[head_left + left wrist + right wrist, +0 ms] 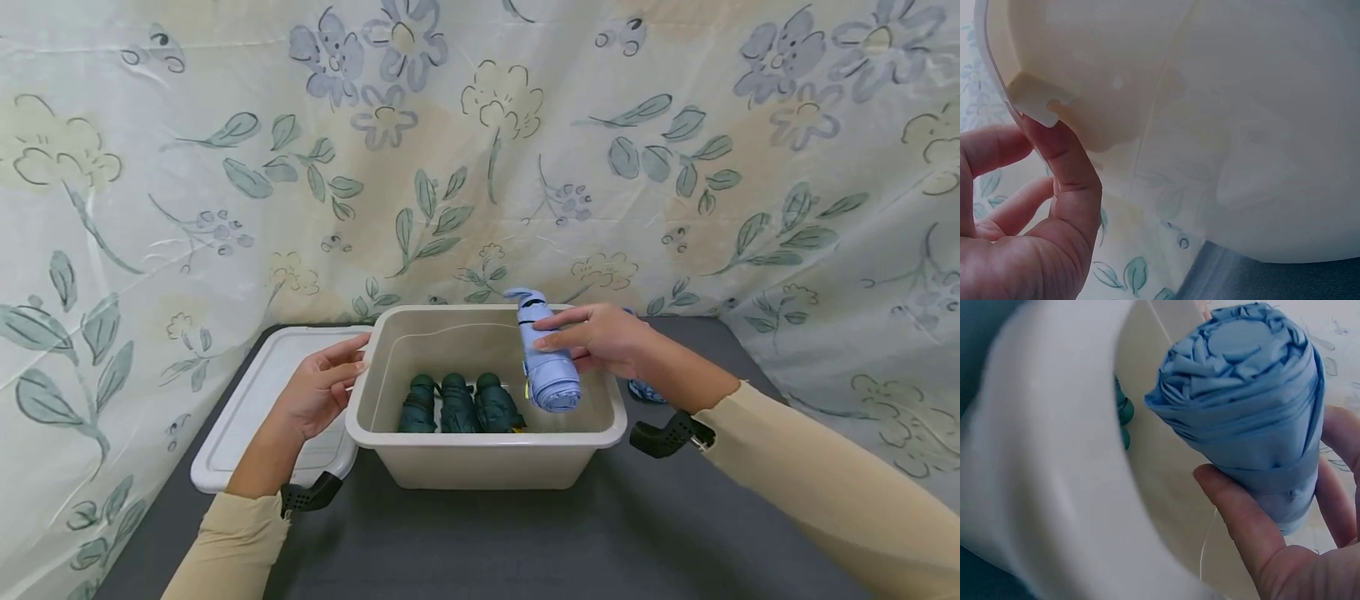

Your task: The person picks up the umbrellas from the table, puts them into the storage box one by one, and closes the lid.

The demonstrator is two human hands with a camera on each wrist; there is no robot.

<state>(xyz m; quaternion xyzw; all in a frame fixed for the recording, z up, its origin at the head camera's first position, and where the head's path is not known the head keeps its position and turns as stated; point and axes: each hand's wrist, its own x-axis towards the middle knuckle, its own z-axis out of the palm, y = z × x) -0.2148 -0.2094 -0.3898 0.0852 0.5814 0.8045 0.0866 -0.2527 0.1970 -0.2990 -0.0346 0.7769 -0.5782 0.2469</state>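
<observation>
A light blue folded umbrella (pixel 551 367) is gripped by my right hand (pixel 611 342) over the right part of a beige plastic bin (pixel 480 462). It tilts, its strap end pointing away; in the right wrist view its rolled end (pixel 1238 340) faces the camera, with thumb and fingers on opposite sides. Three dark green folded umbrellas (pixel 456 404) lie side by side inside the bin, toward the left and middle. At the bin's left end my left hand (pixel 318 387) pinches the rim; the left wrist view shows its thumb (pixel 1066 156) against the edge.
A white lid (pixel 262 417) lies on the dark grey table (pixel 480 550) left of the bin, partly behind it. Right of the bin, a blue patterned item (pixel 647 392) is mostly hidden by my right arm. A floral curtain (pixel 450 167) hangs behind.
</observation>
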